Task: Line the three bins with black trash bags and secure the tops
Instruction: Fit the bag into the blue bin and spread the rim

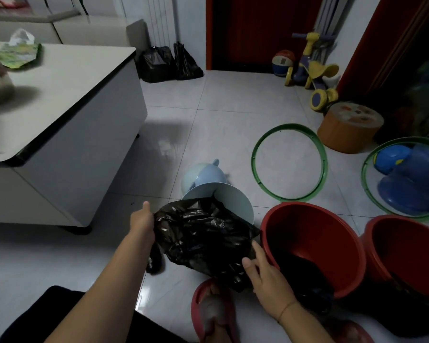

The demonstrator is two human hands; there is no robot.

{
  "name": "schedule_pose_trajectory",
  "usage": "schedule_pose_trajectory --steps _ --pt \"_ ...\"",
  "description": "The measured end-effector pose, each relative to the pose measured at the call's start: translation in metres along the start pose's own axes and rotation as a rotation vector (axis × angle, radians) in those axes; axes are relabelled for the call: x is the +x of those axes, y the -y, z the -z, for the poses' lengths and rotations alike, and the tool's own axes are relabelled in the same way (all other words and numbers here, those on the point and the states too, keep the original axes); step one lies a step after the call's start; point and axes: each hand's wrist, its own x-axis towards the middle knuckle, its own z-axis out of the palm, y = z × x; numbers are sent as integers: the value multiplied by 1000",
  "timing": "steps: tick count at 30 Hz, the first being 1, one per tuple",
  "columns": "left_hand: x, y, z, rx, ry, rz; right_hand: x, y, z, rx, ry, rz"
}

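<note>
A crumpled black trash bag (203,240) is spread between my hands, low over the floor. My left hand (141,220) grips its left edge. My right hand (260,271) pinches its lower right edge. Behind the bag lies a pale blue bin (230,200) on its side, partly hidden. To the right stand a red bin (315,246) with something black inside and a second red bin (411,251) at the frame edge. Two green rings (289,162) (369,184) lie on the tiles.
A white cabinet (67,112) fills the left. Two filled black bags (169,63) stand by the far wall. A toy tricycle (312,70), an orange stool (349,126) and blue toys (411,179) crowd the right. My foot in a red slipper (214,310) is below the bag.
</note>
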Motion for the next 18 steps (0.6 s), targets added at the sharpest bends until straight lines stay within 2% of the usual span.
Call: schedule_pose_trajectory --steps 2,3,5,6,7,9,11,13,16,18 --pt "-11 0 -1 90 -231 -301 2 13 3 47 -200 72" --pt "-22 -2 -1 57 -263 -477 4 21 5 90 -369 126" --pt "-46 -4 -6 76 -184 -777 13 36 11 175 -674 252" --pt "-55 -3 -9 147 -104 -889 18 44 11 226 -724 290" --pt "-63 -3 -13 260 -9 -979 25 51 11 274 -695 309" --pt "-72 -1 -19 612 212 -1098 39 63 4 307 -455 252" --pt "-71 3 -22 982 428 -1106 54 67 -6 308 -168 97" --pt "-66 8 -22 1238 556 -1015 66 65 -13 330 -54 -46" --pt "-52 14 -18 1354 582 -898 79 57 -14 321 -161 -72" --pt "-42 17 -15 1219 578 -779 86 55 -12 319 -288 -7"
